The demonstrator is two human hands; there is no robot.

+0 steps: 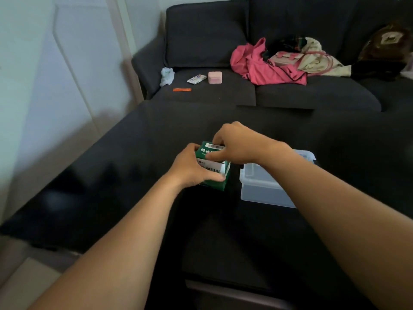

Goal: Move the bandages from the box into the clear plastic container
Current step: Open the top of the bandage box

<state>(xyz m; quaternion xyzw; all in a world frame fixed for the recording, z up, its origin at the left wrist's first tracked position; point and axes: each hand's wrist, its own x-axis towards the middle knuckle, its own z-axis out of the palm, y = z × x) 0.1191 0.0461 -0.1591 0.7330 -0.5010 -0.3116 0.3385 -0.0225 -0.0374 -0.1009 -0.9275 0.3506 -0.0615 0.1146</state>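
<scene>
Box: the green-and-white bandage box [214, 171] stands on the dark bench [111, 175], centre of the frame.
Left hand [194, 167]: clasped round the box's left side and lower front, steadying it.
Right hand [234, 143]: fingers pinched at the top flap, apparently working it open.
Handling: light, thin card, likely to crush; best held by its side walls.
Container: the clear plastic container [263, 186] sits just right of the box, partly under the right forearm.
Bandages: not visible, presumably inside.

The box [215, 173] is green and white with white lettering. The container [266, 186] is clear with a bluish tint. The desk [134, 175] is glossy black; the sofa [290, 95] dark grey, carrying a pink garment [263, 63].
</scene>
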